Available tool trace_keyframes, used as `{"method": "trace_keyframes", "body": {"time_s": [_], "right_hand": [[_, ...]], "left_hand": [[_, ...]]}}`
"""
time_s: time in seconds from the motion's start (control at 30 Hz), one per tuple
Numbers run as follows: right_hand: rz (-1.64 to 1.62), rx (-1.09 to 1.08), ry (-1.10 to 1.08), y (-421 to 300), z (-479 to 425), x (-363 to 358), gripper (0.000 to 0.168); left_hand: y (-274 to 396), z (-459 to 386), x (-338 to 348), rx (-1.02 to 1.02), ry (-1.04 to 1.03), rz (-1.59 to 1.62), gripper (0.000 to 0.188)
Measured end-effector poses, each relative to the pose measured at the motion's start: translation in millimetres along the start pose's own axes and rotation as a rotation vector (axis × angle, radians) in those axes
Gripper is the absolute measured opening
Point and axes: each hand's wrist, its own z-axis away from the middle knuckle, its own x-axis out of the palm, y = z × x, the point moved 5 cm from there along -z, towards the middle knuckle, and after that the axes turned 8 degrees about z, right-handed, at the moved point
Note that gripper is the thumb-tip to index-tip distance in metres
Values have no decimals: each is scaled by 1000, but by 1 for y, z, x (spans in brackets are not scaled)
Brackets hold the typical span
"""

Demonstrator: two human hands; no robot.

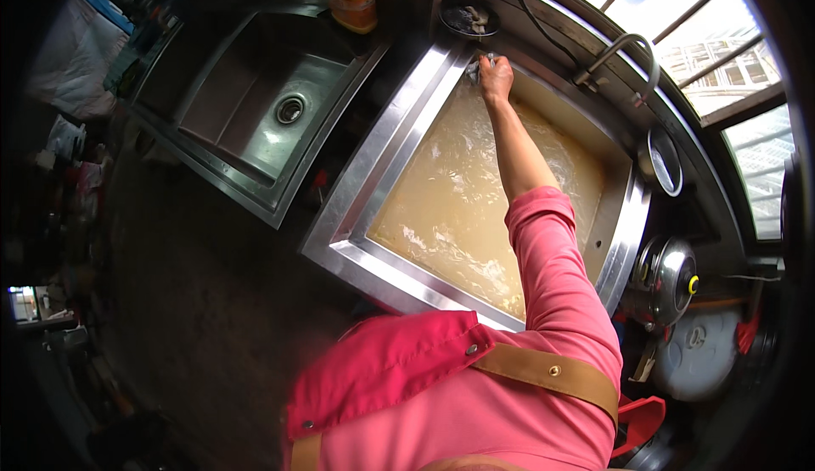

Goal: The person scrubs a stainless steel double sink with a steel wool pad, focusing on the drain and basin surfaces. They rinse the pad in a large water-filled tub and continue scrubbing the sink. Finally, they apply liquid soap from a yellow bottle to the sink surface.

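My right hand point(496, 78) reaches to the far left corner of a large stainless steel basin point(407, 274). Its fingers are closed around a small, shiny, partly see-through thing point(473, 71) that I cannot identify. Cloudy yellowish water point(439, 197) fills the basin below, its surface rippled and catching light. Just past the hand, a dark round bowl point(460, 22) with a pale crumpled thing point(476, 19) in it stands behind the rim. My left hand is out of view.
To the left is a second steel sink point(255, 121) with a drain point(290, 110). A yellow jug point(350, 0) stands behind it. A curved tap point(621, 48) rises at the back under the barred window. On the right are a metal bowl point(662, 160) and a lidded steel pot point(672, 280).
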Motion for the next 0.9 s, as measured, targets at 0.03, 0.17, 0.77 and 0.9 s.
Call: {"method": "trace_keyframes", "body": {"time_s": [0.03,0.17,0.77,0.9], "right_hand": [[31,-7,28,-12,-5,9,32],[262,-80,-74,-35,2,56,34],[-19,-651,-265,-95,277,-25,46],[-15,-607,-431,-107,320,-47,39]], "left_hand": [[0,3,3,-6,2,7,29],[-3,13,1,-31,17,6,29],[-3,-26,-3,72,-62,-65,28],[5,-32,-2,111,-89,-89,27]]}}
